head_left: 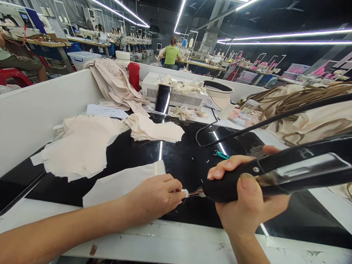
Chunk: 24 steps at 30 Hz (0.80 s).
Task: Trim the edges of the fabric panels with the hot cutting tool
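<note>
Fingers of the left hand pinch a white end at the metal tip, I judge to steady it; the fabric piece lies under that hand on the black board. Right hand wraps the black tool, likely for control. Fabric stack sits beyond, presumably for reach.

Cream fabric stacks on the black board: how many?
2: the larger stack on the left side, the smaller stack to its right, beyond the left hand.
</note>
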Each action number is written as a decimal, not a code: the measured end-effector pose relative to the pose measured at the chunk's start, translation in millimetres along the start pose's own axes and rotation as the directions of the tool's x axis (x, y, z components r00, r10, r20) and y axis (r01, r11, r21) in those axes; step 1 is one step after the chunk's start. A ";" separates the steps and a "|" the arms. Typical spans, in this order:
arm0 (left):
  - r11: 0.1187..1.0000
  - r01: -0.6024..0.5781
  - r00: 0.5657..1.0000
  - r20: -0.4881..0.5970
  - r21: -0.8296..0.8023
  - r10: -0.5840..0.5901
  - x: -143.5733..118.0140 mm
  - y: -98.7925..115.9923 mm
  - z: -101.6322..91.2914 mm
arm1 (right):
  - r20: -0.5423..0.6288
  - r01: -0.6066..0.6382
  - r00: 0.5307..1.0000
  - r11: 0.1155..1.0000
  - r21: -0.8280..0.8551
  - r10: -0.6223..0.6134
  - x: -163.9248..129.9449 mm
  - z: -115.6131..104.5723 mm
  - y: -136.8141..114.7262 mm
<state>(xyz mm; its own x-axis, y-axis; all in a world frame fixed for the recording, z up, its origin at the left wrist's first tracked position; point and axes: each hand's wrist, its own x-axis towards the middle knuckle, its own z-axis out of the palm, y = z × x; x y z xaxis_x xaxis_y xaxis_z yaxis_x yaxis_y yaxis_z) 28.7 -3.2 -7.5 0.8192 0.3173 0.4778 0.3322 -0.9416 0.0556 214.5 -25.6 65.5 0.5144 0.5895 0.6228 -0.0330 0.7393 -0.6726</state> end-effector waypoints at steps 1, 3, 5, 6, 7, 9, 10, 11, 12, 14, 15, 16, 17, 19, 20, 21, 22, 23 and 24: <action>1.000 0.002 1.000 0.004 -0.001 -0.002 0.2 0.1 -0.2 | 0.000 0.002 1.000 1.000 -0.002 -0.002 0.0 -0.2 0.3; 1.000 0.005 1.000 0.005 -0.003 -0.005 0.8 0.2 -0.6 | 0.004 0.004 1.000 1.000 -0.004 -0.004 0.0 -0.6 1.0; 1.000 -0.006 1.000 0.006 0.002 0.006 1.2 0.0 -0.9 | 0.011 0.006 1.000 1.000 -0.003 -0.006 -0.1 -1.2 1.5; 1.000 -0.017 1.000 0.007 0.008 0.017 1.4 -0.1 -1.0 | 0.013 0.006 1.000 1.000 -0.004 -0.006 -0.3 -1.4 1.7; 1.000 -0.025 1.000 0.008 0.016 0.025 1.5 -0.3 -1.1 | 0.016 0.004 1.000 1.000 -0.004 -0.004 -0.5 -1.6 1.7; 0.999 -0.035 0.999 0.013 0.034 0.034 1.8 -0.6 -1.4 | 0.021 0.003 1.000 1.000 -0.005 -0.003 -0.9 -1.8 1.6; 0.998 -0.038 0.999 0.017 0.045 0.037 2.0 -0.7 -1.5 | 0.021 0.001 1.000 1.000 -0.007 -0.001 -1.1 -1.8 1.5; 0.998 -0.040 0.999 0.023 0.056 0.039 2.1 -0.8 -1.7 | 0.023 0.000 1.000 1.000 -0.008 0.000 -1.2 -1.8 1.4; 0.997 -0.046 0.999 0.030 0.066 0.044 2.3 -0.9 -1.8 | 0.023 -0.001 1.000 1.000 -0.009 0.001 -1.2 -1.9 1.4; 0.994 -0.059 0.997 0.046 0.088 0.055 2.6 -1.0 -1.5 | 0.019 -0.001 1.000 1.000 -0.007 0.001 -0.9 -2.1 1.3; 0.993 -0.062 0.997 0.052 0.098 0.057 2.7 -1.0 -1.1 | 0.017 0.000 1.000 1.000 -0.005 0.000 -0.7 -2.3 1.4; 0.992 -0.065 0.997 0.058 0.109 0.059 2.8 -1.0 -0.4 | 0.017 0.000 1.000 1.000 -0.003 0.000 -0.5 -2.4 1.4; 0.990 -0.068 0.996 0.061 0.120 0.061 2.9 -1.0 0.4 | 0.017 -0.001 1.000 1.000 -0.004 0.001 -0.3 -2.6 1.5; 0.987 -0.075 0.996 0.061 0.140 0.067 3.0 -1.0 2.2 | 0.019 -0.002 1.000 1.000 -0.007 0.002 -0.2 -2.6 1.4; 0.986 -0.079 0.996 0.058 0.147 0.071 3.0 -1.0 2.8 | 0.021 -0.006 1.000 1.000 -0.010 0.006 -0.1 -2.4 1.2; 0.985 -0.086 0.995 0.057 0.153 0.078 3.1 -1.0 3.2 | 0.021 -0.008 1.000 1.000 -0.012 0.008 0.1 -2.2 0.9; 0.983 -0.095 0.994 0.062 0.158 0.087 3.2 -1.0 3.2 | 0.019 -0.007 1.000 1.000 -0.011 0.007 0.4 -1.9 0.5; 0.981 -0.107 0.993 0.069 0.165 0.096 3.3 -1.0 2.8 | 0.012 -0.004 1.000 1.000 -0.010 0.004 0.9 -1.6 0.0; 0.978 -0.115 0.992 0.076 0.172 0.103 3.4 -0.9 2.0 | 0.003 0.000 1.000 1.000 -0.008 0.000 1.6 -1.4 -0.5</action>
<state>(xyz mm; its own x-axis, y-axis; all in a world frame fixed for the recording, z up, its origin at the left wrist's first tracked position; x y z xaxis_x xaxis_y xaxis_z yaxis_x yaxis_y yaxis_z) 32.2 -1.1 -7.6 0.8822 0.2265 0.4129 0.3116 -0.9381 -0.1513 216.5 -25.5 66.2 0.5115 0.5905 0.6243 -0.0259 0.7367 -0.6757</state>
